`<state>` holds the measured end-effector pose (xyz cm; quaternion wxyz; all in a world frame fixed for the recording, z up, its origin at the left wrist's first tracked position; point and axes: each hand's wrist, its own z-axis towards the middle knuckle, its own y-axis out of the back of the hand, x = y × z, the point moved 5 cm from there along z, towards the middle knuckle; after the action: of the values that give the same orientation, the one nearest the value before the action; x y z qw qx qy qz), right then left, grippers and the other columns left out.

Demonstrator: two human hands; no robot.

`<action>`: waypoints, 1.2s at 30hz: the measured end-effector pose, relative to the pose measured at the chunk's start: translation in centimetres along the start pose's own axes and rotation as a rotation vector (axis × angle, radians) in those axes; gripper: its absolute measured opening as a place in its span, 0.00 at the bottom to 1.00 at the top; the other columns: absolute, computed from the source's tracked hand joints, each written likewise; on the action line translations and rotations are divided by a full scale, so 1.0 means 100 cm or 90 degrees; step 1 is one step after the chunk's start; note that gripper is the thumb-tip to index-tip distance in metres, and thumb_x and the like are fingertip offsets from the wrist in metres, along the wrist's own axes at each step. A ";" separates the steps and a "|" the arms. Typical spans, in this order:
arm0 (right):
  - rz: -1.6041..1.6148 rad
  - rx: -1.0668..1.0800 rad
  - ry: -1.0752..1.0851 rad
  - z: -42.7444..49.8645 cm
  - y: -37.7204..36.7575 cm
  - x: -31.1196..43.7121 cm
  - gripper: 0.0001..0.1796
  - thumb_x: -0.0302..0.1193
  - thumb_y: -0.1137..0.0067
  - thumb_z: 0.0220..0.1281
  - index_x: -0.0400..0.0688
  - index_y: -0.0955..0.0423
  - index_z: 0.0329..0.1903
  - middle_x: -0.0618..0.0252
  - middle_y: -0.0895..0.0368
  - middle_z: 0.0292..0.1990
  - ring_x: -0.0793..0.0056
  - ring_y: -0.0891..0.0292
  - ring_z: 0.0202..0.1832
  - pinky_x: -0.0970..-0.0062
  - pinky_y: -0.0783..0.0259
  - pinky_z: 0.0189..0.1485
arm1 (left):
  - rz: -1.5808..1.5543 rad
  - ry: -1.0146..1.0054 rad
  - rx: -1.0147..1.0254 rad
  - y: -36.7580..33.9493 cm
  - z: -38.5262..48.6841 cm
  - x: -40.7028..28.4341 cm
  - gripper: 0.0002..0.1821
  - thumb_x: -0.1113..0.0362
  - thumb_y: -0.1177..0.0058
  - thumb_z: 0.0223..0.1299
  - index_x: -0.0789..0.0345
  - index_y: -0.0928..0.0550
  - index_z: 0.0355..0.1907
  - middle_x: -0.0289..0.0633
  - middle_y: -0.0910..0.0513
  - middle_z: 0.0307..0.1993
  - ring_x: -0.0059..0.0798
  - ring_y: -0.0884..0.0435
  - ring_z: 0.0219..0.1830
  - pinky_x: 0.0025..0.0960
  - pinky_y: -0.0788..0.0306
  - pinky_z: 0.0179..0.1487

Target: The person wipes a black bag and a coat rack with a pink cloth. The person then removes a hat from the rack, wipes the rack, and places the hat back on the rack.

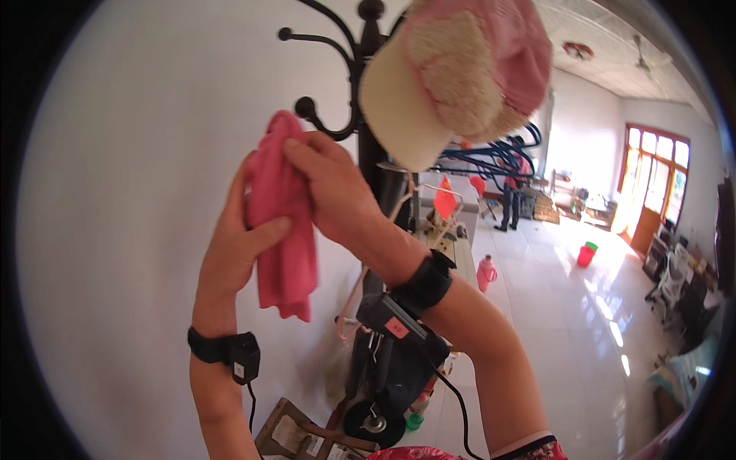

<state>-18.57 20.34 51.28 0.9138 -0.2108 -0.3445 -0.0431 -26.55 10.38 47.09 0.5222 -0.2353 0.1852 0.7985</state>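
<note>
A folded pink cloth [282, 190] is held up in front of the white wall, its lower end hanging loose. My left hand [230, 247] grips it from the left, thumb across the front. At its upper right, my right hand [339, 178] pinches it with the thumb in front; the other fingers are partly hidden behind the cloth. Just above and right of the cloth is the lower hook [306, 107] of a dark coat stand [372, 138]. A pink and cream cap with fleece ear flaps [460, 75] hangs high on the stand.
Blue clothes hangers [494, 156] hang behind the cap. A pink thermos flask [486, 273] and a red bucket [586, 255] stand on the tiled floor. A wooden box [287, 428] lies low by the wall. Far back, a person [510, 190] stands. Black cables run from my wrist straps.
</note>
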 end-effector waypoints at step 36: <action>-0.086 0.072 -0.098 -0.058 0.390 -0.249 0.27 0.36 0.47 0.69 0.34 0.33 0.64 0.47 0.25 0.60 0.55 0.27 0.60 0.61 0.29 0.62 | 0.113 -0.146 -0.281 0.023 0.109 -0.068 0.19 0.57 0.45 0.69 0.71 0.26 0.50 0.44 0.18 0.45 0.28 0.17 0.44 0.28 0.23 0.45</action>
<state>-25.21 51.66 17.35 0.8901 -0.1379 -0.4289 -0.0688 -28.35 10.26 60.00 0.4039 -0.2344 -0.0336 0.8836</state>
